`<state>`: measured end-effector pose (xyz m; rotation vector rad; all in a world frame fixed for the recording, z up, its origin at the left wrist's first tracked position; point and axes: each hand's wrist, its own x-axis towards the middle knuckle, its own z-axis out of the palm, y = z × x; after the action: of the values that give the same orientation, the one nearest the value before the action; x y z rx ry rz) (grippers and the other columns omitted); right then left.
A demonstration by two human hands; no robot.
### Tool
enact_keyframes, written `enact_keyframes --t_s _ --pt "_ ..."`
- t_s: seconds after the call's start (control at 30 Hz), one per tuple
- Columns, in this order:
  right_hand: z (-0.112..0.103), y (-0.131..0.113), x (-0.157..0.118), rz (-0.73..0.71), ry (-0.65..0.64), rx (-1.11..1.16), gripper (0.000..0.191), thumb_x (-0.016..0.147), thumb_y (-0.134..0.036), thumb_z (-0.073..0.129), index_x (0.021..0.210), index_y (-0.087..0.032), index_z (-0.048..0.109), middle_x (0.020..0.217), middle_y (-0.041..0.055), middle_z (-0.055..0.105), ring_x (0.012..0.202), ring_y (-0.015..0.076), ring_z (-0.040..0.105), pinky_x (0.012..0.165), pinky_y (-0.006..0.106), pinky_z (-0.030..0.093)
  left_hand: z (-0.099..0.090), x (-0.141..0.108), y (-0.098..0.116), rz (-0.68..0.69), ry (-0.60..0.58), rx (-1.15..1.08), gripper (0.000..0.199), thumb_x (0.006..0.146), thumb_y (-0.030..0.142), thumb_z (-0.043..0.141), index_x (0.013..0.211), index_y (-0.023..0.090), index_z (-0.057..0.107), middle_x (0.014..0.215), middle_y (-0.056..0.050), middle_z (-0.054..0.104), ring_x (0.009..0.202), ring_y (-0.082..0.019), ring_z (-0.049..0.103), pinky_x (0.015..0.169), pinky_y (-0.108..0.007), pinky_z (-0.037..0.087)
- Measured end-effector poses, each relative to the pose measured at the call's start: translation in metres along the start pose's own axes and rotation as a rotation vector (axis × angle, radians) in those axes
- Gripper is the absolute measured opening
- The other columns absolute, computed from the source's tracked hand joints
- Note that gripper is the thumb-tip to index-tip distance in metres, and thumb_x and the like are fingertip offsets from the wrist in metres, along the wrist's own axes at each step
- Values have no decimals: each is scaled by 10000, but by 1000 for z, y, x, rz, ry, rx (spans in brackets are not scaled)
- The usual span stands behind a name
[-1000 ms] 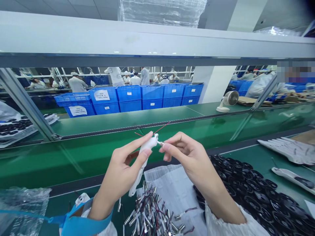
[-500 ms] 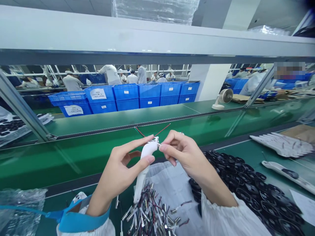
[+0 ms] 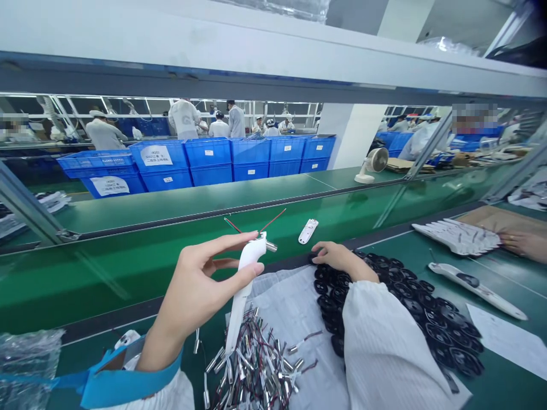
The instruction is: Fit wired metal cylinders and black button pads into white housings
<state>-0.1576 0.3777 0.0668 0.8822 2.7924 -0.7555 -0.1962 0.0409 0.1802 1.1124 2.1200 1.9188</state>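
Note:
My left hand (image 3: pixel 205 285) holds a curved white plastic housing (image 3: pixel 252 250) upright between thumb and fingers. From the housing's top a small metal cylinder (image 3: pixel 270 246) sticks out to the right, and thin wires (image 3: pixel 273 221) spread up from it. My right hand (image 3: pixel 335 256) is at the far left end of a pile of black oval plastic parts (image 3: pixel 384 279), its fingers curled onto one black part (image 3: pixel 314 259). Below the housing lies a heap of small metal cylinders with wires (image 3: pixel 256 364). Part of the right hand's grip is hidden.
A small white panel (image 3: pixel 308 231) lies on the green belt ahead. At right are a white housing with a dark inset (image 3: pixel 478 289), a row of white housings (image 3: pixel 457 238) and another person's hand (image 3: pixel 525 245). A blue wrist strap (image 3: pixel 132 387) circles my left wrist. Blue crates (image 3: pixel 209 154) stand beyond.
My right hand has let go of the metal cylinder at the housing's top and moved right and down to the black parts. The left hand still holds the housing. The view has shifted.

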Motion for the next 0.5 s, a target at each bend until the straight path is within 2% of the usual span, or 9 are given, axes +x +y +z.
enact_keyframes --t_s 0.1,0.27,0.43,0.5 --pt "16 -2 8 13 -36 -31 215 999 -334 681 1117 -155 689 1109 63 706 994 207 686 915 419 574 1 0 0 -34 3 -2 348 802 342 857 1140 273 819 1143 -29 787 1018 -252 748 863 -325 679" --pt "28 -11 11 -27 -31 -12 199 996 -325 686 1094 -152 689 1143 72 693 1019 211 676 911 416 577 0 0 -1 -74 -29 21 362 811 361 844 1160 273 813 1147 -17 786 1015 -244 752 893 -316 675" --pt "17 -31 -4 -129 72 158 110 925 -243 733 985 -151 740 1020 74 724 912 192 677 861 367 560 -2 2 -5 -79 -62 50 366 831 370 831 1187 290 802 1159 -5 785 1040 -248 759 917 -321 672" --pt "9 -48 -17 -211 126 275 157 902 -259 720 1017 -167 777 976 83 742 845 190 681 822 345 556 -2 4 -6 -70 -78 74 373 835 373 828 1197 292 797 1172 -10 782 1043 -259 762 909 -337 677"
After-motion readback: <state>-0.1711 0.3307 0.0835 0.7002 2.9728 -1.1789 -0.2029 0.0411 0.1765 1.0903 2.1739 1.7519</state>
